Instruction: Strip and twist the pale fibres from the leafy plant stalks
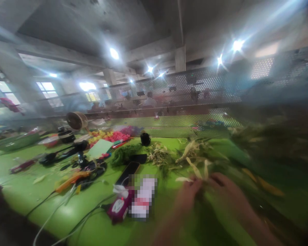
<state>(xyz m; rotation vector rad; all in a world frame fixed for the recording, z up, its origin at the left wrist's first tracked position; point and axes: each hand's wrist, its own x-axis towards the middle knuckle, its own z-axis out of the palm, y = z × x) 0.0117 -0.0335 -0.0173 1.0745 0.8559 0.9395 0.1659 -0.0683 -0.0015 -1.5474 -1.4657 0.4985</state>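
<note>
Pale yellow petal-like strips (194,168) rise between my hands, low and right of the middle, above the green tabletop (169,208). My left hand (191,192) is closed at the base of the strips, and one strip points out to its left. Close beside it, my right hand (222,184) is also closed around the strips' lower ends; another upright strip stands by its fingertips. Motion blur hides the finer details of both sets of fingers. Just beyond the hands lies a loose heap of similar pale yellow pieces with green stems (191,150).
Left of my hands are a phone (128,172), a blurred-out rectangular item (143,198) and a purple power strip (120,206) with cables. An orange glue gun (72,181) lies farther left. Pink and yellow pieces (115,136) sit behind; a perforated panel (164,123) borders the table's back.
</note>
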